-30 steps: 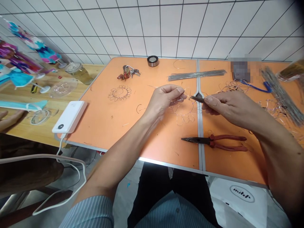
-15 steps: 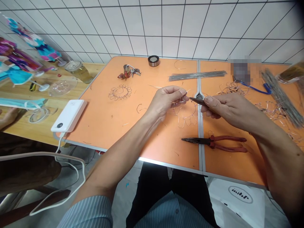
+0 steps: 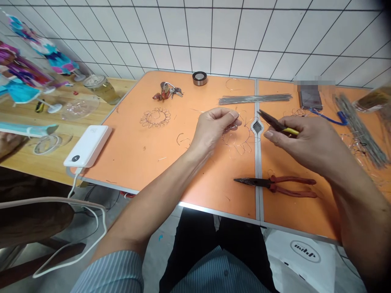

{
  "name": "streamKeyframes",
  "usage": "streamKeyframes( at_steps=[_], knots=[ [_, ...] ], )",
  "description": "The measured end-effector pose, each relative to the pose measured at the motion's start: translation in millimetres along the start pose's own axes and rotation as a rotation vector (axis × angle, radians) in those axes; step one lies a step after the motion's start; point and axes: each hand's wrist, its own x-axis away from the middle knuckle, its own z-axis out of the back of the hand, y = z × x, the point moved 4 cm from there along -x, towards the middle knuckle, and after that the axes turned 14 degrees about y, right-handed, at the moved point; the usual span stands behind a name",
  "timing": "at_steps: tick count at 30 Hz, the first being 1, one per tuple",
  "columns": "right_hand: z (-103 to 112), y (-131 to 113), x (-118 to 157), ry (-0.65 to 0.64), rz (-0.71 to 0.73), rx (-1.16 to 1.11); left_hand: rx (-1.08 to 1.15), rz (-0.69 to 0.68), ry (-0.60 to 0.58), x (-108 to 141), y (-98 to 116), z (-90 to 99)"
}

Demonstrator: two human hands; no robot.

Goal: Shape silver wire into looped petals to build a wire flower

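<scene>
Between thumb and fingers, my left hand (image 3: pixel 217 127) pinches a thin looped wire ring (image 3: pixel 240 140), whose petal-like loops hang below the fingertips. To its right, my right hand (image 3: pixel 301 136) grips small pliers (image 3: pixel 271 121) with dark jaws and a yellow handle; their tip points up and left, apart from the wire. Red-handled long-nose pliers (image 3: pixel 275 184) lie below the hands, across the table's metal seam. A finished-looking ring of wire loops (image 3: pixel 155 117) rests on the orange table (image 3: pixel 183 175) at the left.
A bundle of straight wires (image 3: pixel 255 98) lies behind my hands, with a thicker wire bundle (image 3: pixel 363 130) at right. Keys (image 3: pixel 168 91), a round tape roll (image 3: pixel 199 78), a phone (image 3: pixel 310 97) and a white power bank (image 3: pixel 88 146) sit around. Another person's hand (image 3: pixel 12 144) is at far left.
My right hand has drawn the pliers away from the wire at my left fingertips and turned them, jaws now pointing up and left. My left hand keeps its pinch in nearly the same place.
</scene>
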Motion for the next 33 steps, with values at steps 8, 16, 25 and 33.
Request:
streamKeyframes(
  at_steps=[8,16,25,33],
  knots=[
    [-30,-29,9,0.173,-0.024,-0.006,-0.016,-0.07,0.004,12,-5,-11.4],
    [-36,-23,6,0.149,-0.048,-0.02,0.007,0.013,0.002,13,-10,-13.1],
    [-39,-21,6,0.159,-0.103,-0.027,0.037,0.041,-0.011,13,-11,-14.0],
    [-42,-19,6,0.16,-0.064,-0.048,0.054,0.031,-0.007,11,-13,-14.3]
  ],
)
